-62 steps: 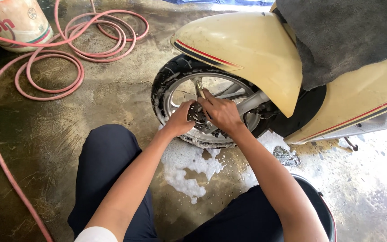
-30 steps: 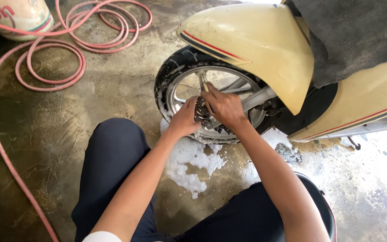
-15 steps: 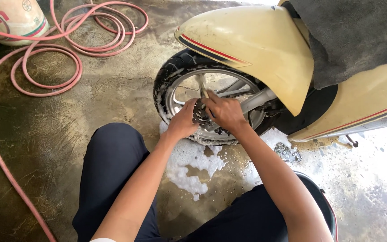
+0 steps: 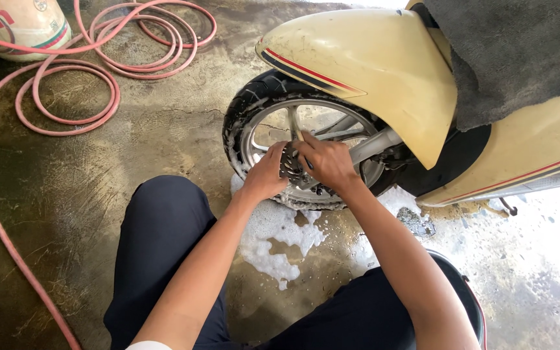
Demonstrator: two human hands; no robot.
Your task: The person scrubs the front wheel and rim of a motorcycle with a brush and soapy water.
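Soapy silver spoked scooter wheel (image 4: 273, 129), with its black tyre standing on the wet concrete floor (image 4: 111, 168) under the cream mudguard (image 4: 371, 65), has its perforated brake disc (image 4: 291, 162) cupped by left hand (image 4: 266, 174), while right hand (image 4: 325, 163) curls fingers (image 4: 306, 144) closed around a thin brush handle (image 4: 295, 128).

One head-worn camera looks steeply down from close above onto the scooter wheel (image 4: 299, 152) and wet floor (image 4: 98, 194) ahead.

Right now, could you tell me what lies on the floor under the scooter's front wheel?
White soap foam spreads on the wet concrete floor beneath the wheel. The tyre's contact spot is hidden behind both hands.
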